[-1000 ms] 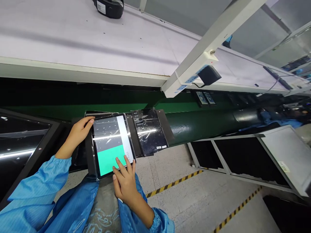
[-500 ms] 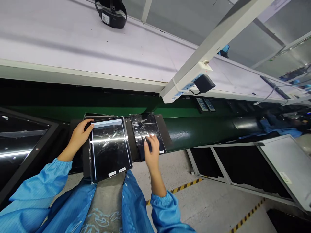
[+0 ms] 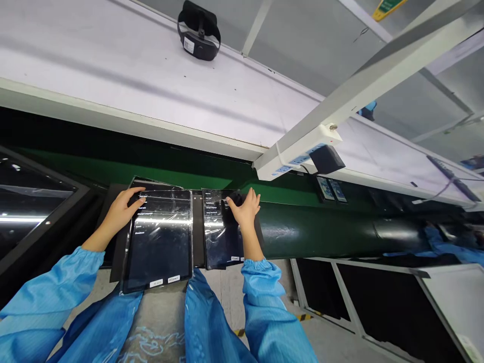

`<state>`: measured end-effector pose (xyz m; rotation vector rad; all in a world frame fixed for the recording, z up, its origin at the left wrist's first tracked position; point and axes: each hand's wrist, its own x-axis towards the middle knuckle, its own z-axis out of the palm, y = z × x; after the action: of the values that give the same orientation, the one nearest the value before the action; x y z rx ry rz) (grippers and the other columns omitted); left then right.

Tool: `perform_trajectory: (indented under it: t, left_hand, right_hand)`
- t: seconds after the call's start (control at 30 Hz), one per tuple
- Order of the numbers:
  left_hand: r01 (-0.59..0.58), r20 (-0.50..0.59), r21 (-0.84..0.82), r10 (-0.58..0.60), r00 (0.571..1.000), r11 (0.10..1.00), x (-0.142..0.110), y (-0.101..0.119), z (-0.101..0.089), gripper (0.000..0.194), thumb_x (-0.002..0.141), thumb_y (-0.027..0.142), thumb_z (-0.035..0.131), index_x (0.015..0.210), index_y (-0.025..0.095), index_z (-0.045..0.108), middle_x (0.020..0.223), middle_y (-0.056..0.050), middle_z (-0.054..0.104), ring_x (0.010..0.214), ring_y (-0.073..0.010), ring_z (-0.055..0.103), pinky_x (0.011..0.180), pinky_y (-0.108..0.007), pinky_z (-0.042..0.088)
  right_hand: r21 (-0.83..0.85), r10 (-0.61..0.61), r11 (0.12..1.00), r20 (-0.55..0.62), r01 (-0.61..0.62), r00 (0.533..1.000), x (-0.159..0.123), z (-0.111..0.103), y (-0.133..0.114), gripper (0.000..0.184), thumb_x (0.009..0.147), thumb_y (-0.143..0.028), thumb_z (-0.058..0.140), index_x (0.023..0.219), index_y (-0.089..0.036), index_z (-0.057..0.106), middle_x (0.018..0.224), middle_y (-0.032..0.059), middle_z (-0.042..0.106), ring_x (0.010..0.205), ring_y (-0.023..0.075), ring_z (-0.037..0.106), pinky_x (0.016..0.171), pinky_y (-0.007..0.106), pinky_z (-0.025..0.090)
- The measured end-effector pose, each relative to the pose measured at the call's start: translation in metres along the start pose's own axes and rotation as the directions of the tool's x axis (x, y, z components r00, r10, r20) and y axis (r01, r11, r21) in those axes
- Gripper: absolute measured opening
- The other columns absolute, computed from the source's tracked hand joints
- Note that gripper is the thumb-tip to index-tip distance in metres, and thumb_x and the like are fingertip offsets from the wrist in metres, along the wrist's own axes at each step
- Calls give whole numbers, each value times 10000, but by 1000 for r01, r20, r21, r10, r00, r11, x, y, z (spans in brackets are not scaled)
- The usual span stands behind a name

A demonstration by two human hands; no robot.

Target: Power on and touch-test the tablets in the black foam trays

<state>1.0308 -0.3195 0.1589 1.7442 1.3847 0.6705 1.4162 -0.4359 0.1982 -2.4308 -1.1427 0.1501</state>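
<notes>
A tablet [image 3: 161,252] in clear film lies at a tilt in front of me, its dark screen showing a white text menu and two white labels along the bottom. My left hand [image 3: 123,212] is at its upper left corner, thumb over the screen and forefinger stretched along the top edge; the other fingers are mostly hidden. Right of it lies a second filmed tablet [image 3: 221,242] with a similar menu. Over its upper right side my right hand [image 3: 245,209] is open, fingers spread past the edge and thumb over the screen. Dark boards show beneath both tablets.
A green conveyor belt [image 3: 302,232] runs left to right, with two small devices [image 3: 330,190] farther along. Above it, a white shelf [image 3: 124,85] carries a black headset [image 3: 200,38]. A power strip [image 3: 297,154] with a black plug [image 3: 327,159] hangs from a post.
The left tablet's screen went from a white-edged frame to a text menu. My right hand moved from the second tablet's lower middle up to its upper right. The view shifted.
</notes>
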Motion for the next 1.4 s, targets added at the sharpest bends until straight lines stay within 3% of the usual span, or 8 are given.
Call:
perform_trajectory:
  t: [0.2,0.37,0.53,0.77,0.9,1.0,1.1,1.4]
  left_hand:
    - [-13,-36,-85,10,999,996,0,5,2,470,821,504,538,1209,257,634,1270,-73,624,1249,-279,519,1125,-439,348]
    - [-7,-42,-149,1,999,989,1,10,1,467,816,500,521,1182,241,649,1270,-77,636,1255,-279,517,1139,-443,333]
    - [9,-30,-115,-12,999,993,-1,13,0,538,741,518,636,1199,239,647,1281,-90,628,1253,-301,521,1126,-449,351]
    - [-8,-60,-115,1,998,993,-3,8,2,490,859,566,499,1207,258,655,1269,-67,637,1249,-278,532,1139,-442,344]
    - [8,-63,-112,-15,998,994,-1,1,4,482,873,566,486,1209,265,655,1273,-58,639,1262,-273,527,1131,-424,357]
    - [15,-55,-127,-22,998,992,0,-1,3,476,875,548,488,1199,248,665,1264,-61,641,1247,-267,541,1127,-405,359]
    - [24,-61,-138,-33,998,990,1,2,3,484,869,548,487,1189,233,669,1257,-70,646,1236,-272,549,1121,-409,367]
    - [83,-49,-123,-90,995,989,-1,18,0,531,830,602,506,1166,226,674,1238,-88,657,1153,-284,596,1055,-425,433]
  right_hand:
    - [-38,-3,999,67,6,998,17,2,2,1063,713,-656,673,1525,-121,244,1586,246,256,1490,458,67,1098,752,116]
    - [22,-18,1000,22,18,1000,18,-2,9,952,783,-673,577,1509,-133,283,1568,236,305,1489,437,120,1097,742,146]
    - [64,-5,998,31,3,999,13,-8,20,812,815,-640,548,1442,-142,411,1537,215,379,1474,423,201,1099,738,149]
    - [263,-295,919,-31,293,955,-10,-18,18,360,917,-459,492,1088,-195,666,1188,140,677,1182,287,586,1062,492,424]
    - [291,-460,858,67,424,885,-22,-20,6,322,950,-381,477,1186,-216,622,1283,112,642,1320,267,500,1112,476,395]
    - [245,-504,855,185,457,844,-21,-17,-1,409,977,-370,436,1342,-199,510,1412,112,562,1464,271,317,1184,548,265]
    - [197,-505,862,265,467,821,-17,-14,-5,437,985,-368,418,1385,-195,443,1443,109,538,1497,286,242,1191,642,132]
    - [190,-496,863,140,469,857,-27,-19,2,426,975,-389,444,1351,-190,463,1415,142,542,1453,303,331,1181,625,186]
